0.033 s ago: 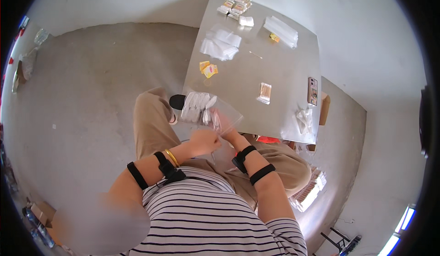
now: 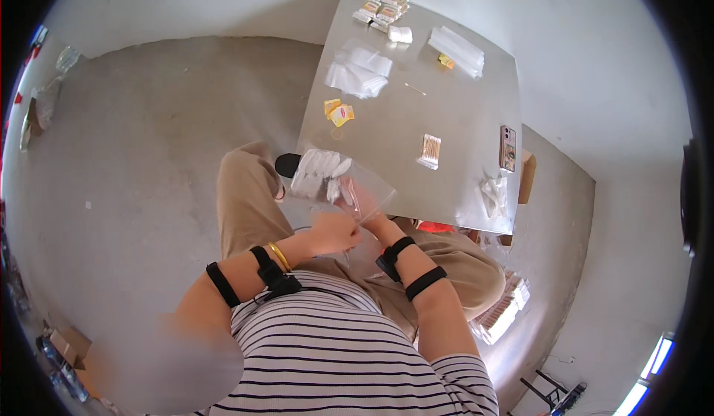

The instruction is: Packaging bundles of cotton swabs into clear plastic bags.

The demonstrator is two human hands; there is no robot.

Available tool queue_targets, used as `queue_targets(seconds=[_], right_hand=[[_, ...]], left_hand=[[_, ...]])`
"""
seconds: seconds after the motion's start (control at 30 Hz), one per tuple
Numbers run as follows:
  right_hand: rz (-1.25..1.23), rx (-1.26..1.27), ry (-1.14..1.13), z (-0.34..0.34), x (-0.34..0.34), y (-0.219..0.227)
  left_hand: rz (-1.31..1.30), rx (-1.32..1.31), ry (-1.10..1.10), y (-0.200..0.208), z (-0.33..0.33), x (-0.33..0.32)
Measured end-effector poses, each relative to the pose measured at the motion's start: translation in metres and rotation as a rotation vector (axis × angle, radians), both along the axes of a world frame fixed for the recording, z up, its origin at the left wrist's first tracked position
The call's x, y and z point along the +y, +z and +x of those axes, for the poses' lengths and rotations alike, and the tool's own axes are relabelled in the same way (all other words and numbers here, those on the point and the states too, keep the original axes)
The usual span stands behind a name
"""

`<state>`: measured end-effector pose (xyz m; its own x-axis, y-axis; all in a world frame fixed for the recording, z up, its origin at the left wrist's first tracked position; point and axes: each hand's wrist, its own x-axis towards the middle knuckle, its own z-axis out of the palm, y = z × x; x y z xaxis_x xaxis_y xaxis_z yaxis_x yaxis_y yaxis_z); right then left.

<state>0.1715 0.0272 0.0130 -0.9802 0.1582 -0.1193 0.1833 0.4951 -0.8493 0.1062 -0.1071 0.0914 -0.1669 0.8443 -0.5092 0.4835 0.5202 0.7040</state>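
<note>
A clear plastic bag (image 2: 372,185) with several white bundles (image 2: 320,169) inside is held at the table's near left corner. My right hand (image 2: 360,199) is behind the film and grips the bag, its fingers partly hidden by it. Closed with bent fingers, my left hand (image 2: 335,231) is at the bag's lower edge, apparently pinching it there. Past the bag, yellow-and-white packets (image 2: 340,113) lie on the metal table (image 2: 394,133). A flat pack of cotton swabs (image 2: 429,151) lies to the right of the bag.
Clear bags (image 2: 358,72), a stack of plastic sleeves (image 2: 457,51) and several packs (image 2: 382,7) lie farther back. One loose swab (image 2: 415,89) is mid-table. A phone (image 2: 507,148) and crumpled white plastic (image 2: 494,196) lie along the right edge. My knees flank the near table edge.
The bag has tilted and shifted very slightly, its filled end toward the left. My left hand has barely moved; the things on the table are where they were.
</note>
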Motion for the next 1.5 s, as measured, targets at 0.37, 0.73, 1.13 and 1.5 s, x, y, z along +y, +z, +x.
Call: queue_targets(seconds=[0.37, 0.73, 1.13, 1.5], right_hand=[[-0.081, 0.264, -0.226, -0.005, -0.037, -0.021], [0.014, 0.297, -0.33, -0.007, -0.044, -0.002], [0.237, 0.334, -0.266, -0.005, -0.039, -0.009], [0.134, 0.148, -0.041, 0.02, -0.001, 0.0]], left_hand=[[0.31, -0.246, -0.265, 0.01, -0.006, 0.015], [0.447, 0.557, 0.071, -0.042, -0.095, 0.0], [0.473, 0.804, -0.298, -0.036, -0.082, -0.005], [0.464, 0.778, -0.324, -0.031, -0.084, -0.002]])
